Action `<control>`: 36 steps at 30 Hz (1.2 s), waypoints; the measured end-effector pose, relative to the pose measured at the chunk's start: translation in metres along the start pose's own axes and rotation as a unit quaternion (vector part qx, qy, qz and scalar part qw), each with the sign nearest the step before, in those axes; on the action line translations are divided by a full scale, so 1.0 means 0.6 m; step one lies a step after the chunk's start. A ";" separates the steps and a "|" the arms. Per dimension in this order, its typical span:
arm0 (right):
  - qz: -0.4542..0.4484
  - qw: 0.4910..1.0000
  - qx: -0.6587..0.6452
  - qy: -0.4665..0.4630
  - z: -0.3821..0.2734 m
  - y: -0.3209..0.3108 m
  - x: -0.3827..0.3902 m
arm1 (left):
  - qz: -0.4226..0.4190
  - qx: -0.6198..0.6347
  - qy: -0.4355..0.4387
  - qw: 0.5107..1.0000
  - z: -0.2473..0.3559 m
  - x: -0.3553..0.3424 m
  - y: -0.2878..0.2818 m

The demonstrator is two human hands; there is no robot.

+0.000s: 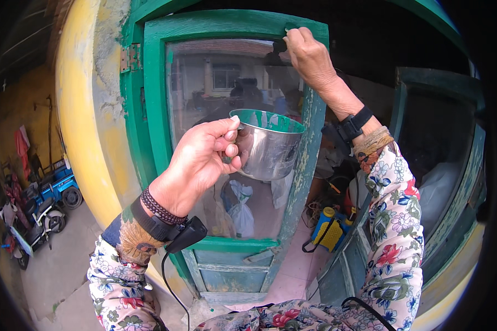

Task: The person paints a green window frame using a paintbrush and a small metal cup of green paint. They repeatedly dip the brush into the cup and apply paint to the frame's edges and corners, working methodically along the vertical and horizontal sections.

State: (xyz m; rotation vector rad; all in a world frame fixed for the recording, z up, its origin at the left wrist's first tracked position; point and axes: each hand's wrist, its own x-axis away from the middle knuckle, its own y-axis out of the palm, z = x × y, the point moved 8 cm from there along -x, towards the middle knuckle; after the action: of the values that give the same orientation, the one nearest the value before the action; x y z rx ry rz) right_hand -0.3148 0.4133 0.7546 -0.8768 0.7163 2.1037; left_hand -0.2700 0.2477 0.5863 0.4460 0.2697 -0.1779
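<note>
My left hand (196, 149) grips a shiny metal mug (268, 151) by its side, held up before the door's glass pane. Green paint coats the mug's inner wall. My right hand (310, 59) is raised and closed at the top right corner of the wooden door (215, 26). What its fingers hold is mostly hidden behind them. Fresh-looking green covers the door's top rail, left stile and the rail below the glass. Its right stile (292, 204) and lower panels are faded, with worn, flaking paint.
A rusty hinge (130, 58) joins the door to a green frame beside a yellow wall (85, 105). To the right stands a second, faded door leaf (453, 182). A yellow and blue sprayer (330, 229) sits inside the doorway. Scooters (41, 220) and a blue cart (58, 185) are at far left.
</note>
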 end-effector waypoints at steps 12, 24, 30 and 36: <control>-0.023 0.982 0.159 0.100 0.081 -0.029 -0.001 | 0.059 -0.007 0.010 0.998 0.004 0.032 -0.057; 0.058 0.997 -0.024 0.039 -0.031 0.041 -0.056 | 0.067 0.000 0.025 0.997 0.015 0.042 -0.080; 0.072 0.903 -0.137 0.400 0.194 -0.074 0.037 | 0.075 -0.006 0.016 0.997 0.013 0.049 -0.079; 0.054 0.995 0.043 0.073 0.017 -0.003 -0.021 | 0.069 -0.002 0.017 0.997 0.016 0.046 -0.081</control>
State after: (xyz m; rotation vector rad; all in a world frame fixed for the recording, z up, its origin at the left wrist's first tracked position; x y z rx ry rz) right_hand -0.3107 0.4161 0.7701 -0.9716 0.9422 2.1007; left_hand -0.2525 0.1973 0.5670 0.4619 0.2710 -0.0348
